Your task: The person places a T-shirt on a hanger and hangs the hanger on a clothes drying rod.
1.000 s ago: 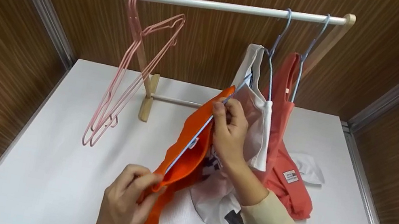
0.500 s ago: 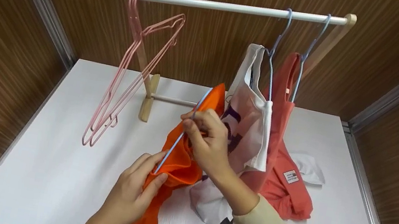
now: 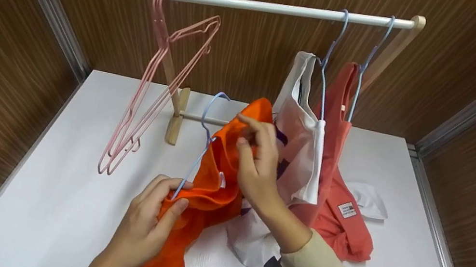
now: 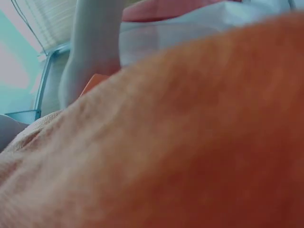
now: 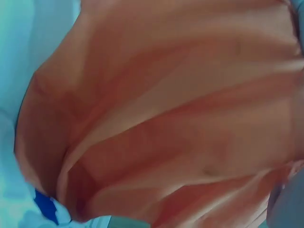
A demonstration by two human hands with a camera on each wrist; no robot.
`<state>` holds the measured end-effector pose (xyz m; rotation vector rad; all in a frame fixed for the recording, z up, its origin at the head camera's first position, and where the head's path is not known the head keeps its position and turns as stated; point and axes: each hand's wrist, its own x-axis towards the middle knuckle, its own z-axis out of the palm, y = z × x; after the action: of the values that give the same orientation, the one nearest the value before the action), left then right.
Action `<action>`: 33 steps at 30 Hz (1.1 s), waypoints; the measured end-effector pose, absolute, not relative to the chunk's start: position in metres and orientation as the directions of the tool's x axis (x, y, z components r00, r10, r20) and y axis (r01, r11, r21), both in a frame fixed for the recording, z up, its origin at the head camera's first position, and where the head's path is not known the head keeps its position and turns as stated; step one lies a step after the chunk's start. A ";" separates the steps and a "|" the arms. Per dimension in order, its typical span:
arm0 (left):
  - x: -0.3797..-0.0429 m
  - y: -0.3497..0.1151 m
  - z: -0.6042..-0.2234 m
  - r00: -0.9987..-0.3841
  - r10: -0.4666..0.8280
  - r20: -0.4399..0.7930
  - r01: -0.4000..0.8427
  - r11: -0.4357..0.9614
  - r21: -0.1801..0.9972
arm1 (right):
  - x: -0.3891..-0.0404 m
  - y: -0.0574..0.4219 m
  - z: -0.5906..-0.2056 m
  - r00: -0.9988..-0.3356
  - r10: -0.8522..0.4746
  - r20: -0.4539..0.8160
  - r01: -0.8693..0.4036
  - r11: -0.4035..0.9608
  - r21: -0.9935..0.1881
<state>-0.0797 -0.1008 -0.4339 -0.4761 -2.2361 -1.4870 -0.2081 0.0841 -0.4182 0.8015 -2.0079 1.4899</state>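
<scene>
My left hand (image 3: 150, 216) pinches the neck edge of an orange garment (image 3: 168, 248) together with one end of a light-blue wire hanger (image 3: 197, 163), thumb in front. The hanger's hook points up and away, and its far arm is hidden by the cloth. My right hand (image 3: 260, 162) is at the garment's upper right part, thumb and index finger spread apart over the fabric. A small white label (image 3: 222, 179) shows inside the neckline. In the right wrist view, folds of the orange garment (image 5: 180, 109) fill most of the picture; the left wrist view is mostly blurred skin.
A rack with a white rail (image 3: 250, 5) stands behind. Pink hangers (image 3: 156, 58) hang at its left end. A white garment (image 3: 299, 149) and a coral-red garment (image 3: 332, 184) hang on blue hangers at right, close beside my right hand. White cloth (image 3: 367, 200) lies behind them.
My right hand has let go of the hanger and shifted to the cloth. The hanger has turned, so its hook now stands up left of the garment. My left hand has moved slightly left with its end.
</scene>
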 end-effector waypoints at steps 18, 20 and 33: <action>-0.061 -0.115 -0.421 -0.858 0.057 0.511 0.489 0.397 0.777 | -0.241 0.095 -0.438 -0.686 -0.313 0.656 -0.711 0.480 -0.515; -0.060 -0.115 -0.420 -0.863 0.057 0.502 0.480 0.399 0.781 | -0.243 0.095 -0.439 -0.692 -0.308 0.653 -0.704 0.488 -0.516; -0.061 -0.116 -0.419 -0.857 0.078 0.509 0.499 0.372 0.783 | -0.249 0.095 -0.436 -0.626 -0.347 0.699 -0.762 0.461 -0.454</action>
<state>-0.0611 -0.1162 -0.4193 -0.5018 -2.2507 -1.4850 -0.2487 0.0946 -0.4360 0.9219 -2.1943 1.0557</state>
